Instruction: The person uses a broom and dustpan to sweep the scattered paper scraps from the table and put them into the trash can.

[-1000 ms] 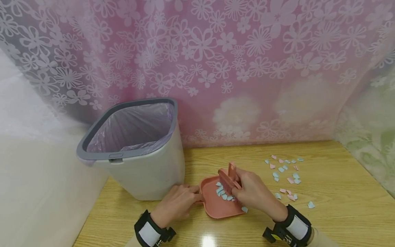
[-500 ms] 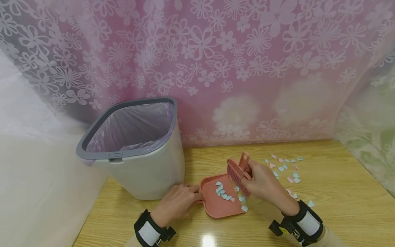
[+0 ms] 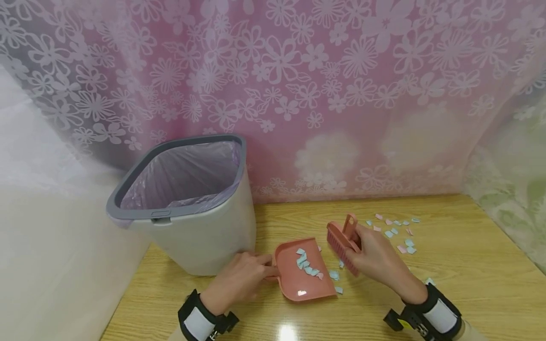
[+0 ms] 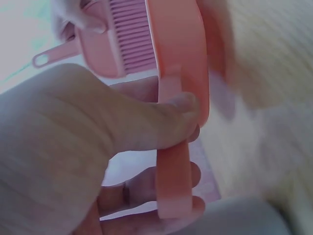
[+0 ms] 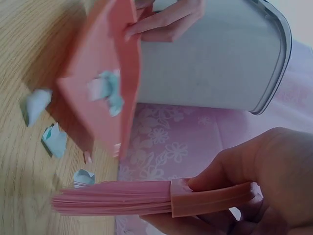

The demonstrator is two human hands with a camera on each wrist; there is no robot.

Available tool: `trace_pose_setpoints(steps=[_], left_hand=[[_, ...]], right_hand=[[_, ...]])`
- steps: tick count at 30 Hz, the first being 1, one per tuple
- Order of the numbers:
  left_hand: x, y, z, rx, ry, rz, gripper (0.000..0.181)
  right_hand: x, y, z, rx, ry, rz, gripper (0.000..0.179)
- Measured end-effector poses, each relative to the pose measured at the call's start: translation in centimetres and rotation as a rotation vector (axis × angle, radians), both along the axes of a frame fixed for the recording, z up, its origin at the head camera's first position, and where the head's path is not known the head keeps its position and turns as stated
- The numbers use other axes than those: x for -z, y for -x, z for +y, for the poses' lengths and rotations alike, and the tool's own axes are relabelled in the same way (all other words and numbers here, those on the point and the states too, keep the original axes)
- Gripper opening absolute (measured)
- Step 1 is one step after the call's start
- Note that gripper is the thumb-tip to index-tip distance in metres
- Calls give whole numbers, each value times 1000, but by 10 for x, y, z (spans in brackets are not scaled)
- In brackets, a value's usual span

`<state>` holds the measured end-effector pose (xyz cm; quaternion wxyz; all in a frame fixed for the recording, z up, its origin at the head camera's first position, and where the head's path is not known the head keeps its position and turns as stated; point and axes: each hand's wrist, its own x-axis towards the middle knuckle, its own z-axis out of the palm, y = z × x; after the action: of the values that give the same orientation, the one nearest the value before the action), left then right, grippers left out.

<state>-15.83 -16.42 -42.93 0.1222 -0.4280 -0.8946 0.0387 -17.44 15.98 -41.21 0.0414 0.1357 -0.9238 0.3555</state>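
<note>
My left hand (image 3: 243, 279) holds a coral-pink dustpan (image 3: 292, 279) by its short handle. In the left wrist view the thumb lies on top of that handle (image 4: 173, 181), with fingertips showing on its far side. Several pale blue paper scraps (image 3: 307, 270) and a pink one lie in the pan. To its right, my right hand (image 3: 377, 258) grips a matching hand brush (image 3: 341, 241), bristles towards the pan and apart from it. Between brush and pan lip, a few loose scraps (image 3: 334, 274) rest on the table; the right wrist view shows the pan's shadow beneath it.
A light grey trash bin (image 3: 213, 241) with a purple liner bag (image 3: 192, 166) stands behind my left hand. More pink and blue scraps (image 3: 402, 248) are scattered at the right on the wooden table (image 3: 469, 246). A pink flowered curtain (image 3: 341, 118) hangs behind.
My right hand has drawn the brush from inside the dustpan out to the right, past its lip. The left hand and dustpan have shifted slightly left, leaving scraps outside the lip.
</note>
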Motion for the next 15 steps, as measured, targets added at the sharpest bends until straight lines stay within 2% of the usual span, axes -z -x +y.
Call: trace_pose_setpoints(steps=[4,11,15], left_hand=[[-8,-4,-3,-8,-40,-5,34],[-10,-13,-6,-13,2,-53,46],[-8,-19,-8,-8,-10,-76,42]], right_hand=[[-1,-2,4,10,-10,11,18],[-1,-8,6,-7,-15,10,21],[1,-11,7,0,-29,4,23]])
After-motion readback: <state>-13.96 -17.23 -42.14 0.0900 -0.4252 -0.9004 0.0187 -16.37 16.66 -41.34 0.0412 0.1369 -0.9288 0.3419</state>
